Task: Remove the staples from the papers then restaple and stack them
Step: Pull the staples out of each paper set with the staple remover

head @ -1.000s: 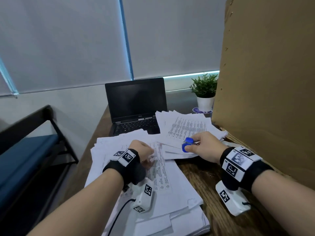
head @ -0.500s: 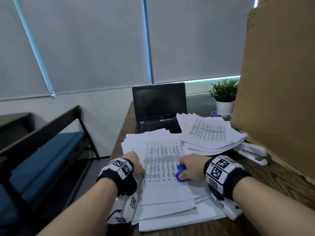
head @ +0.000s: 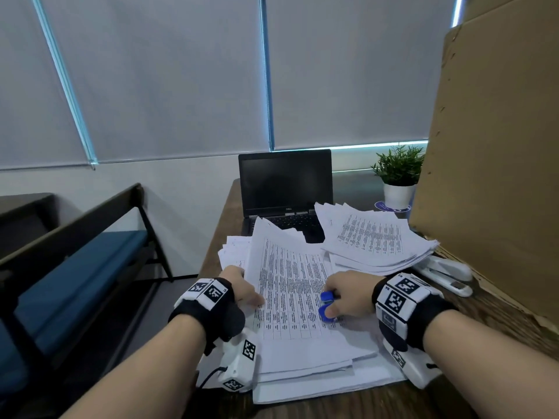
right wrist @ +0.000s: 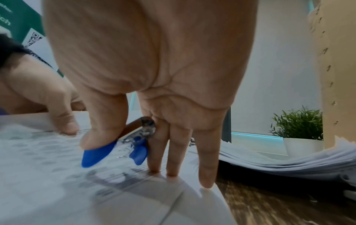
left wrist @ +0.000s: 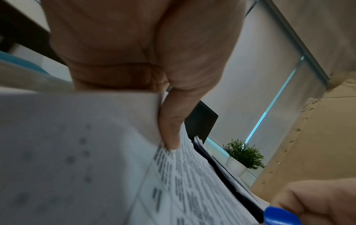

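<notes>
From the head camera I see the brown cardboard panel (head: 496,146) standing tall on my right, and the wooden desk (head: 499,334) running away from me toward the window blinds. At the far end sits an open black laptop (head: 286,189), its screen dark, with a small potted plant (head: 397,173) to its right, against the cardboard.

Two heaps of printed paper cover the desk. The near stack of papers (head: 302,352) lies directly under both my hands and spreads loosely toward the laptop. The second pile (head: 375,237) lies beyond my right hand, close to the cardboard, partly overlapping the laptop keyboard. A white stapler (head: 444,273) lies just beside that pile, well apart from either hand.

The top stapled set (head: 287,276) of the near stack lies between my hands, its far end lifted off the pile. My left hand (head: 242,285) grasps its left edge: the wrist view shows the thumb (left wrist: 171,121) on the printed face and the other fingers hidden beneath the sheets. My right hand (head: 351,294) pinches the blue staple remover (head: 326,306) between thumb and forefinger, while its other fingers (right wrist: 173,152) reach straight down with their tips on the paper near its right edge. The remover's blue grips hover just above the printed sheet; I cannot tell whether its metal teeth touch the page.
</notes>
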Motion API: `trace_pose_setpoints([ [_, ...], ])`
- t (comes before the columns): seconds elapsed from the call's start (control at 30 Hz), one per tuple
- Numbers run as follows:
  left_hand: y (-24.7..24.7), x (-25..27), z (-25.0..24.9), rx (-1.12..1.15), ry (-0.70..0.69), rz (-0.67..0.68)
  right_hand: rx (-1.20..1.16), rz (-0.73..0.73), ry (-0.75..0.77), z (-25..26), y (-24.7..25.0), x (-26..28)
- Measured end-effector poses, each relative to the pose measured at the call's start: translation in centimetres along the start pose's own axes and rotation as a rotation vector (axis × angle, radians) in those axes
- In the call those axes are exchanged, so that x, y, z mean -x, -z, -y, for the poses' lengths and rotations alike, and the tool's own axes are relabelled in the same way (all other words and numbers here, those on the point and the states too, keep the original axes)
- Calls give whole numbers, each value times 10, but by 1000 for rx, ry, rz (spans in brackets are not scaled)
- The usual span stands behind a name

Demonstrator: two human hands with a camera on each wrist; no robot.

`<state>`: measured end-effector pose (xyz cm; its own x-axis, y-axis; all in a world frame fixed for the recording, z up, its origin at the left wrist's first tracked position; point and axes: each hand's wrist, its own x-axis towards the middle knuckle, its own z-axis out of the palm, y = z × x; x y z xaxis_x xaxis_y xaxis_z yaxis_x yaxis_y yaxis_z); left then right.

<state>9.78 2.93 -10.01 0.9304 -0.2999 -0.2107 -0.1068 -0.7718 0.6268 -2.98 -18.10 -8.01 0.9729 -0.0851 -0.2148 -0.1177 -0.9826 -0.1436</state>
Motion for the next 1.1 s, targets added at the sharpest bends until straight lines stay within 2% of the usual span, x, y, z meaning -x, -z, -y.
trace_pose_setpoints([
  [0.1,11,9,10,-94,-29,54,-36,-18,-1,4,5,4],
  [0.23,27,23,24,-258,-40,197,-20,20,-10,11,1,8],
  [0.3,33,29,27,-272,-47,200,6,48,-12,15,-2,8],
  [0.37,38,30,27,-253,-51,145,33,48,-20,17,-2,9],
  [0.53,41,19,28,-162,-42,-104,26,52,-13,16,-1,10],
  [0.67,35,8,25,-39,-49,-193,-10,54,-10,8,-2,10],
  [0.9,30,-2,24,117,-96,-143,-85,43,-5,-1,-2,8],
  [1.1,37,5,32,267,-182,-122,-270,-90,-30,-5,7,8],
])
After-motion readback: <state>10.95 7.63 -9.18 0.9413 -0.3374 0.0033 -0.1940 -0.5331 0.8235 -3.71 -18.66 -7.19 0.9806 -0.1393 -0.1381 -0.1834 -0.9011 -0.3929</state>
